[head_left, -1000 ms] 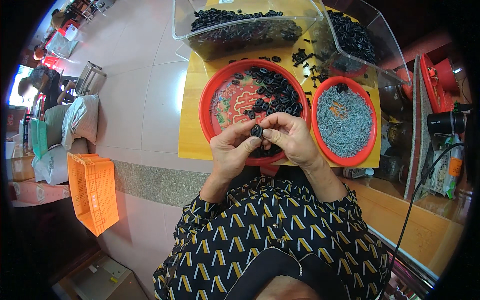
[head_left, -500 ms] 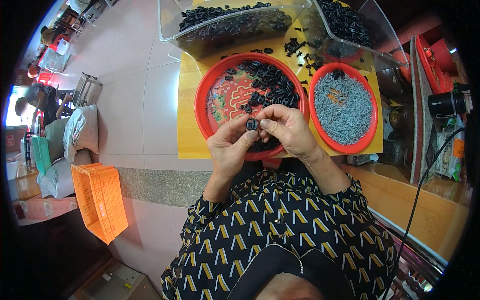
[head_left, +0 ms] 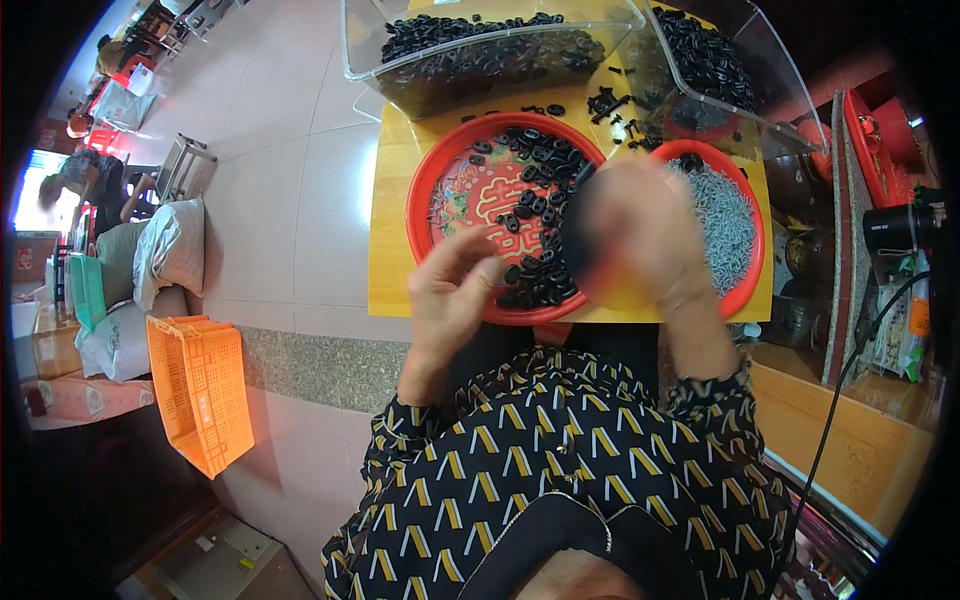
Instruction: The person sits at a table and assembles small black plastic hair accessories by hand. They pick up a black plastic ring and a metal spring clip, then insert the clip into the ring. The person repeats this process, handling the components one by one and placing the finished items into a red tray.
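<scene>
Small black plastic rings (head_left: 545, 215) heaped in round red patterned tray (head_left: 440, 175) near front edge of yellow counter (head_left: 390, 250). Left hand (head_left: 450, 290) at tray's near rim, grip loosely open, empty. Right hand (head_left: 640, 235) blurred; grip impossible to tell.

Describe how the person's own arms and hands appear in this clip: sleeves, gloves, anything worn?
Both hands are bare, with no gloves. The left hand shows no ring that I can make out; the right hand is blurred, so rings or marks cannot be told. Both forearms wear long sleeves of a black fabric patterned with small yellow and white angled shapes, ending at the wrists. No watch or bracelet shows.
</scene>
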Tool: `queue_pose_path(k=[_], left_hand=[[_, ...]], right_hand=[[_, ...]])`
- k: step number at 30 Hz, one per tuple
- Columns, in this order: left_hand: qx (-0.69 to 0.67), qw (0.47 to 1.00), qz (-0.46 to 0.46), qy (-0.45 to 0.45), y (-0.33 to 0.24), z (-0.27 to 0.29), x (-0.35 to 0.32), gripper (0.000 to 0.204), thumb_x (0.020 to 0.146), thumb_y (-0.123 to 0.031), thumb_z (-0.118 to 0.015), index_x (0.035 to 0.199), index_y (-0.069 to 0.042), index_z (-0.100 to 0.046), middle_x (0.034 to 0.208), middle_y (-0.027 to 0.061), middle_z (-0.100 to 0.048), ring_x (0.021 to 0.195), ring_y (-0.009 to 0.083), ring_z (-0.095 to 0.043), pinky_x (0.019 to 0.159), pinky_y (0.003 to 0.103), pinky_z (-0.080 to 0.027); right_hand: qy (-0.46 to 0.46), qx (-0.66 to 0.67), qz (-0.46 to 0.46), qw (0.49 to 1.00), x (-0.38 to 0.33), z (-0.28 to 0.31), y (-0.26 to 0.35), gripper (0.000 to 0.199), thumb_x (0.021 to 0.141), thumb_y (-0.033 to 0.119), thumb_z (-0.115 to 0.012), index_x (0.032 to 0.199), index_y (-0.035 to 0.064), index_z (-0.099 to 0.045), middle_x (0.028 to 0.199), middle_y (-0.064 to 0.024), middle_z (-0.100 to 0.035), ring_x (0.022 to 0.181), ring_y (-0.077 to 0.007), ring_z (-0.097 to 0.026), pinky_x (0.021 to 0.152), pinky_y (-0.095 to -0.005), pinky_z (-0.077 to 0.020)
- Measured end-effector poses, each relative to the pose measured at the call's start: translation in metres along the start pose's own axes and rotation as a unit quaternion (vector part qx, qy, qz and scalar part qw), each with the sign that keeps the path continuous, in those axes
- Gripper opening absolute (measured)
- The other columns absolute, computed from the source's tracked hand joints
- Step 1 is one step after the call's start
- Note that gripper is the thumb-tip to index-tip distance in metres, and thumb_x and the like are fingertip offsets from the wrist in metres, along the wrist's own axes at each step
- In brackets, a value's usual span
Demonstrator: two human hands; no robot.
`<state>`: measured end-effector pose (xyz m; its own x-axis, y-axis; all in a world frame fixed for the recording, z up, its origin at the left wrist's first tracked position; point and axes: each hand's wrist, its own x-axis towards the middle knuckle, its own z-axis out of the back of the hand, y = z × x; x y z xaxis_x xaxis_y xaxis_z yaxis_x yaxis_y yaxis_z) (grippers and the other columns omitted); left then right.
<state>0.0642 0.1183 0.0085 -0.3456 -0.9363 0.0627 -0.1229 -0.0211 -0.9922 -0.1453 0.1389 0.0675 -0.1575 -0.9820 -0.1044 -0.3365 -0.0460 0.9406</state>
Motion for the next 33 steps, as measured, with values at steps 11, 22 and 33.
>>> queue_pose_path(k=[11, 22, 33], left_hand=[[0.507, 0.827, -0.243, 0.019, -0.001, 0.033, 0.051, 0.014, 0.063, -0.001, -0.061, 0.077, -0.002, -0.059, 0.075, 0.0126, -0.058, 0.071, 0.0272, -0.055, 0.064, 0.035, -0.044], [0.643, 0.732, -0.191, 0.12, 0.004, 0.021, 0.073, 0.012, 0.062, -0.006, -0.059, 0.073, -0.002, -0.057, 0.074, 0.0142, -0.055, 0.073, 0.0292, -0.055, 0.065, 0.037, -0.045], [0.67, 0.689, -0.224, 0.161, 0.007, 0.024, 0.074, 0.019, 0.061, -0.017, -0.064, 0.072, -0.002, -0.057, 0.074, 0.0129, -0.055, 0.075, 0.026, -0.053, 0.065, 0.035, -0.042]], right_hand=[[-0.074, -0.046, 0.01, 0.996, 0.002, 0.001, -0.011, 0.013, 0.081, 0.007, -0.052, 0.089, -0.0024, -0.056, 0.075, -0.0049, -0.057, 0.063, -0.0101, -0.055, 0.056, -0.0208, -0.0459], [-0.051, -0.367, 0.046, 0.928, 0.0, -0.005, -0.027, 0.011, 0.077, 0.008, -0.056, 0.082, -0.0019, -0.057, 0.072, -0.0095, -0.058, 0.061, -0.0135, -0.055, 0.055, -0.0265, -0.0426], [-0.016, -0.621, 0.22, 0.753, 0.031, 0.017, 0.014, 0.012, 0.074, 0.008, -0.053, 0.077, -0.0029, -0.055, 0.073, -0.0196, -0.053, 0.072, -0.0354, -0.053, 0.066, -0.0418, -0.0421]])
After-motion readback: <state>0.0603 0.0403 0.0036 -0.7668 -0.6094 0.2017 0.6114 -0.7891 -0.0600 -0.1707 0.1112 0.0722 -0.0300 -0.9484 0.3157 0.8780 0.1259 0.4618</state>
